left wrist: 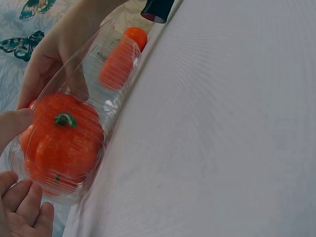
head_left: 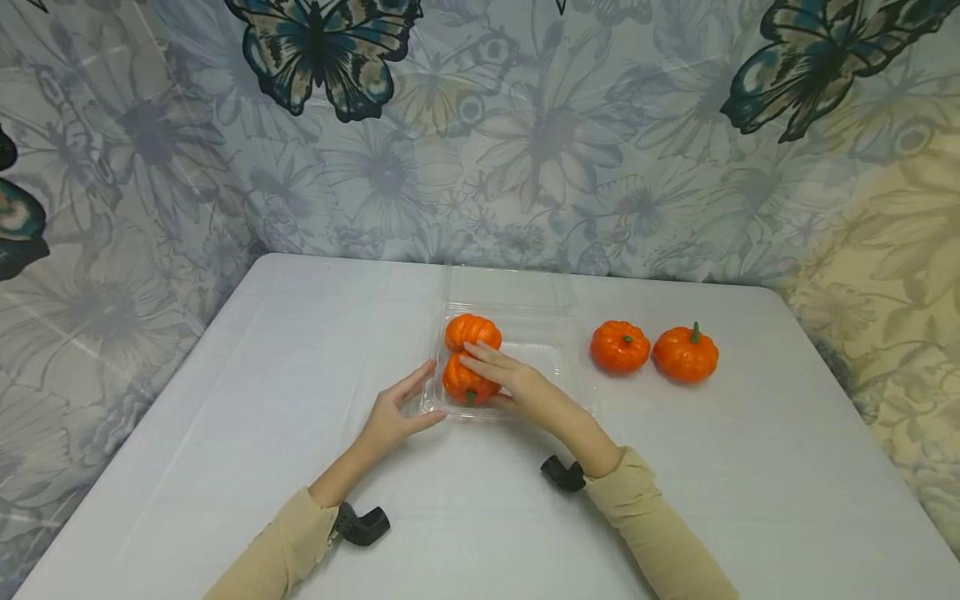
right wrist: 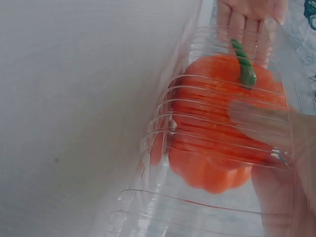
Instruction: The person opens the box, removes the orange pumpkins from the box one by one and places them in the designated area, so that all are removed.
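A clear plastic clamshell box (head_left: 551, 358) stands with its lid (head_left: 506, 289) raised at the back. Two orange toy pumpkins sit in its left half, a rear pumpkin (head_left: 471, 330) and a front pumpkin (head_left: 465, 382) with a green stem. My right hand (head_left: 528, 392) holds the front pumpkin, fingers over its top and thumb (right wrist: 252, 118) against its near side. At the box's left wall is my left hand (head_left: 397, 412), thumb and fingers spread beside the corner. Through the ribbed plastic wall, the front pumpkin (left wrist: 61, 143) also shows in the left wrist view.
Right of the box, two more orange pumpkins lie on the white table (head_left: 750, 467): a nearer-to-box pumpkin (head_left: 620, 347) and an outer pumpkin (head_left: 686, 354) with an upright green stem. A floral butterfly-patterned cloth (head_left: 510, 167) hangs behind the table.
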A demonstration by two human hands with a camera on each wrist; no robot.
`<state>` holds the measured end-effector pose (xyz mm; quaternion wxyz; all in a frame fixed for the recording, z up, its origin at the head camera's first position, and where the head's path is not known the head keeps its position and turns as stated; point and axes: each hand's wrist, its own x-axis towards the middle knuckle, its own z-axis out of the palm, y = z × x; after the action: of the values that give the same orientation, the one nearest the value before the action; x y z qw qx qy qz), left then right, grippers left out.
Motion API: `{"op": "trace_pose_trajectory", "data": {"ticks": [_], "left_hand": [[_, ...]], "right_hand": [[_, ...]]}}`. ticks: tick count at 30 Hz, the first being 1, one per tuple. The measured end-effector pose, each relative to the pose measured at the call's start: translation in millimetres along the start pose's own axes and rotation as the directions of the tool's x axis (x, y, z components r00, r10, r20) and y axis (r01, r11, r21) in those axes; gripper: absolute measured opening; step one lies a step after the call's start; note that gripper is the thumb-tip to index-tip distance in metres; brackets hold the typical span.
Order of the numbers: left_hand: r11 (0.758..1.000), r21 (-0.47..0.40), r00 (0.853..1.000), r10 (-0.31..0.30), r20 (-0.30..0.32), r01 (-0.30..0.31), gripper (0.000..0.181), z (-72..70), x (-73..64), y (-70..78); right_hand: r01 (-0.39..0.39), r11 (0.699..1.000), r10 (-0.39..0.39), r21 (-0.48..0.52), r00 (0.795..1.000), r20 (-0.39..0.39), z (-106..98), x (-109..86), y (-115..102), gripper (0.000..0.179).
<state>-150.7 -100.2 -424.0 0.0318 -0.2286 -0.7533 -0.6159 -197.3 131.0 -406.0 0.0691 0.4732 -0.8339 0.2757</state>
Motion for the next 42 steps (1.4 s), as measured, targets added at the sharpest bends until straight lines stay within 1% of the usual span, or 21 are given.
{"op": "trace_pose_trajectory", "data": {"ticks": [5,16,22,25,29,37,42], "left_hand": [[1.000,-0.003,1.000,-0.009,-0.003,0.009,0.067,-0.5,-0.6,-0.3],[1.000,-0.008,1.000,0.006,-0.003,-0.006,0.067,-0.6,0.1,-1.5],[1.000,-0.003,1.000,-0.011,0.001,0.011,0.067,-0.7,0.4,-1.2],[1.000,-0.004,1.000,-0.018,0.002,0.018,0.067,-1.3,0.4,-0.8],[1.000,-0.006,1.000,-0.022,0.003,0.022,0.067,-1.8,0.4,-0.5],[1.000,-0.007,1.000,-0.017,0.010,0.018,0.067,-1.7,0.3,-0.5],[1.000,-0.012,1.000,-0.017,0.010,0.017,0.067,-1.9,0.3,0.1]], "right_hand": [[-0.005,1.000,0.005,0.008,1.000,-0.020,0.0,0.1,0.3,0.064],[-0.008,1.000,0.009,0.009,0.997,-0.072,-2.3,0.1,1.5,0.063],[0.002,1.000,-0.003,-0.010,0.996,-0.095,-0.7,-1.1,5.6,0.064],[0.016,1.000,-0.018,-0.021,0.994,-0.112,-0.4,-1.0,6.9,0.066],[0.028,1.000,-0.029,-0.011,0.991,-0.134,-0.5,-0.9,8.1,0.067],[0.009,1.000,-0.008,0.005,0.984,-0.177,-2.0,-1.6,9.5,0.069],[0.013,1.000,-0.010,0.014,0.980,-0.201,-3.7,-2.1,9.5,0.070]]}}
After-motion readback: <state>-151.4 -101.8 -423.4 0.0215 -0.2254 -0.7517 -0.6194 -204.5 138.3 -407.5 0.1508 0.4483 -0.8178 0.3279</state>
